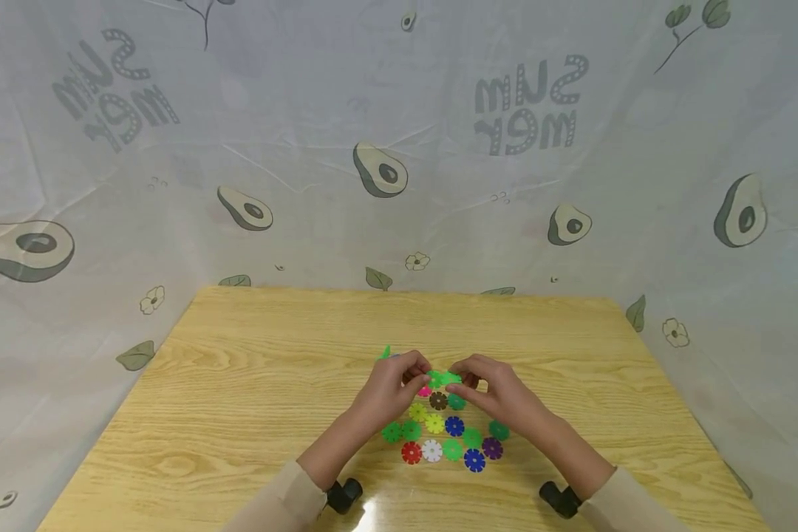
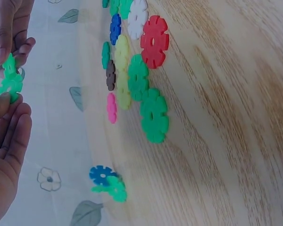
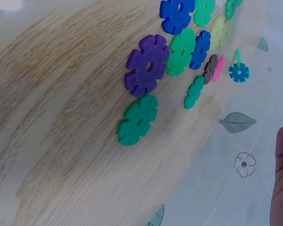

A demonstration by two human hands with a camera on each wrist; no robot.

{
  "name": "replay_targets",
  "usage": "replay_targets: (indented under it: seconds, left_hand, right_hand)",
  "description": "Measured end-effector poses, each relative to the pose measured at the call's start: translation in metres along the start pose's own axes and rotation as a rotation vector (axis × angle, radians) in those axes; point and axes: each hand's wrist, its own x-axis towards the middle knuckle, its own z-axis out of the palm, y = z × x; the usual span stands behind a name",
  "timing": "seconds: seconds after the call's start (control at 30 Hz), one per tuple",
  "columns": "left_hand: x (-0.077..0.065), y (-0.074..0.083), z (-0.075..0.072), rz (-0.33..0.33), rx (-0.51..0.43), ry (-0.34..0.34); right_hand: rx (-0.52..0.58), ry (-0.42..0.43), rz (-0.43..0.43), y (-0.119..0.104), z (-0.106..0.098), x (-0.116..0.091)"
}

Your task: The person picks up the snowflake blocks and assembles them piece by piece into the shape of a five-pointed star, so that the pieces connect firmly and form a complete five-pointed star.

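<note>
As left fingers [image 2: 16,136] and right fingers [image 2: 3,37] pinch them, 2 touching discs [image 2: 16,85], bright green, flower-like, notch-edged

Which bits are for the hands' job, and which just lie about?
Seemingly in the job:
left hand
right hand
two bright green notched discs

Lying about:
red disc
white disc
purple disc
brown disc
blue-and-green cluster
other loose discs

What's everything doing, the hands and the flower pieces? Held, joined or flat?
Raised green pieces: held, seemingly joined
Left hand: pinching them
Right hand: pinching their other side
Blue-and-green cluster: seemingly joined, partly sticking up
Red piece: lying flat
White piece: flat
Purple piece: flat
Brown piece: flat
Pink piece: flat
Yellow pieces: flat
Other blue pieces: flat
Other green pieces: flat
</note>
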Motion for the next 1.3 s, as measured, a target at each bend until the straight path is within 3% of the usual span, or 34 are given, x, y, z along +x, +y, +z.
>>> replay_targets:
  seconds: [0.6,0.93,1.3]
  left_hand:
    - [-0.002,0.003,-0.008,0.058,0.042,0.028]
    - [-0.001,0.006,-0.009,0.095,0.020,0.057]
    - [-0.003,0.005,-0.012,0.124,0.029,0.098]
  right_hand:
    - [0.073,0.058,-0.098,-0.003,0.004,0.005]
    - [0.101,0.101,-0.065,-0.008,0.006,0.004]
    - [0.112,0.092,-0.047,-0.012,0.006,0.010]
